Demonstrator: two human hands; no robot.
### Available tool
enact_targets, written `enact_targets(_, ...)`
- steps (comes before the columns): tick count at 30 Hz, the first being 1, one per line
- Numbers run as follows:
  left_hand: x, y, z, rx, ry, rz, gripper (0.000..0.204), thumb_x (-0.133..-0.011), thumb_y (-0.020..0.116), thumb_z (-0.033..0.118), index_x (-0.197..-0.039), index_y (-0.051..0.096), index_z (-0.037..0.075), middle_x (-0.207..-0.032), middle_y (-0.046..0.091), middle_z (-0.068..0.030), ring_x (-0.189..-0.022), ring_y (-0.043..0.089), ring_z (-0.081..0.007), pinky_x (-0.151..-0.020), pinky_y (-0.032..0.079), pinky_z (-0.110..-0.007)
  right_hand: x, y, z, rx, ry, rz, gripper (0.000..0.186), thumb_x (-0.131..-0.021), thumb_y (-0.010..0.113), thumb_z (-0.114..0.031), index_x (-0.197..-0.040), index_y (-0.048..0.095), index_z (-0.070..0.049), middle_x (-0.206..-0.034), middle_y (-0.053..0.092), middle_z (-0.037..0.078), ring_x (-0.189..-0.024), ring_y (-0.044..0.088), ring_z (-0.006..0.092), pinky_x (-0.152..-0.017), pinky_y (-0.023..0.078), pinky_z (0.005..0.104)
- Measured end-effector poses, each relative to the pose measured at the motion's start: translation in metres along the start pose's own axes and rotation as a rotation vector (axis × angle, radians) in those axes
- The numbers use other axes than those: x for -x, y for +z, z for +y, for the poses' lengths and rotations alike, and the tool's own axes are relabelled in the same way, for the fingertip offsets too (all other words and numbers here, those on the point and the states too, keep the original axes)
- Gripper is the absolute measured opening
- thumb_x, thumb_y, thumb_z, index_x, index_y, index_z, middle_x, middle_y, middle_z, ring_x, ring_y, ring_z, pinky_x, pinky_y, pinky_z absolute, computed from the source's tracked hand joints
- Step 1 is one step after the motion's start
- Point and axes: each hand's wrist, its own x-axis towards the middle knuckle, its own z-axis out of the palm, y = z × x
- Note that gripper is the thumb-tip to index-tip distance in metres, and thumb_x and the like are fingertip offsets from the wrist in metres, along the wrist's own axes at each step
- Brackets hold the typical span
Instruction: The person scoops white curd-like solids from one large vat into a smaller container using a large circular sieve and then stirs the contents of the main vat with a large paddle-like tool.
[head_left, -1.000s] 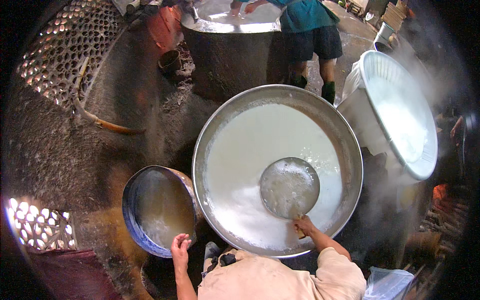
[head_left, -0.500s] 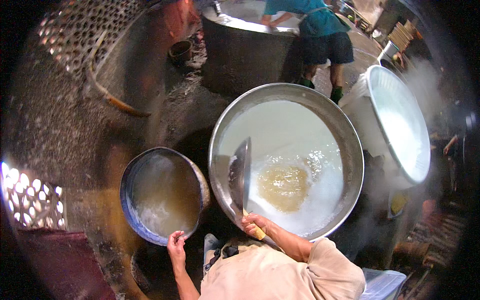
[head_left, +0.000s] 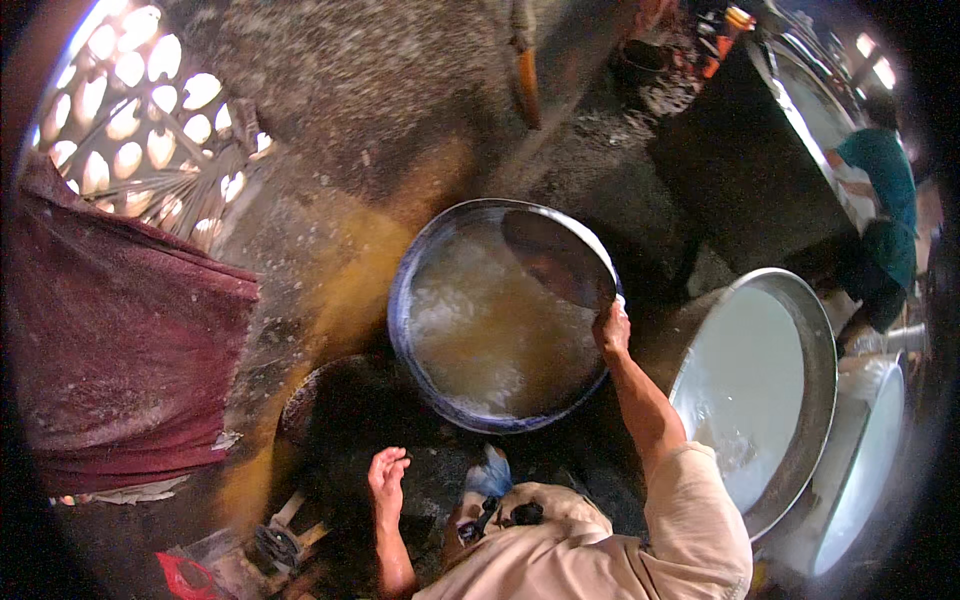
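Note:
My right hand (head_left: 613, 330) is closed round the handle of a large, wide-bowled ladle (head_left: 556, 256). Its dark bowl lies over the far right part of a round tub with a blue rim (head_left: 400, 345). Cloudy brownish liquid with whitish patches fills that tub; whether the bowl touches it I cannot tell. Nearer to me, left of my body, my left hand (head_left: 387, 478) is raised and open, fingers loosely bent, with nothing in it. To the right stands a wide metal basin (head_left: 822, 335) of milky white liquid, a frothy patch near its lower side.
A white tub (head_left: 870, 470) stands beyond the basin at the right. A co-worker in a teal shirt (head_left: 885, 175) leans over a large dark vat (head_left: 760, 160). Maroon cloth (head_left: 130, 340) hangs at the left, below a pierced wall (head_left: 125, 110). A bucket (head_left: 640, 60) sits far back.
My view has turned left. My right hand has carried the ladle from the metal basin over to the blue-rimmed tub. My left hand has come away from that tub's rim.

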Motion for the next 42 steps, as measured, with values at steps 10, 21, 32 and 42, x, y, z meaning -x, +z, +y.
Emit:
enact_targets(10,0.019,-0.077,-0.033,-0.005,-0.182,0.273,0.024,-0.083,0.060,0.012,-0.104,0.056,0.003,-0.097,0.064,-0.0060,-0.077,0.062,-0.0128,-0.059,0.043,-0.020,0.105,0.267,0.084,0.028,0.155,-0.635,0.016,-0.081,0.057,-0.014,-0.093,0.062,-0.005,-0.077,0.061,0.005,-0.065,0.057,0.0216,-0.053,0.044,0.0374)
enact_targets(21,0.022,-0.058,-0.016,0.053,-0.094,0.221,0.029,-0.083,0.061,0.015,-0.108,0.055,0.004,-0.101,0.063,-0.0058,-0.083,0.061,-0.0133,-0.065,0.042,-0.022,0.160,0.177,0.041,-1.324,0.441,-1.224,0.010,-0.075,0.064,-0.008,-0.069,0.056,-0.007,-0.057,0.052,0.003,-0.049,0.052,0.0161,-0.042,0.041,0.0320)
enact_targets(32,0.017,0.077,-0.006,0.023,0.103,-0.156,0.027,-0.085,0.053,0.011,-0.111,0.053,0.003,-0.106,0.061,-0.0079,-0.086,0.059,-0.0150,-0.074,0.044,-0.027,0.168,-0.192,0.094,-0.888,0.465,-1.068,0.012,-0.078,0.065,-0.003,-0.076,0.054,-0.003,-0.061,0.053,0.003,-0.046,0.051,0.0124,-0.039,0.042,0.0283)
enact_targets(42,0.066,0.203,-0.008,-0.094,0.157,-0.419,0.024,-0.084,0.052,0.009,-0.108,0.053,0.003,-0.103,0.061,-0.0075,-0.081,0.061,-0.0149,-0.067,0.044,-0.024,0.256,-0.329,0.306,-0.735,0.715,-0.658,0.009,-0.074,0.064,-0.004,-0.075,0.056,-0.001,-0.060,0.053,0.006,-0.048,0.052,0.0166,-0.042,0.045,0.0329)
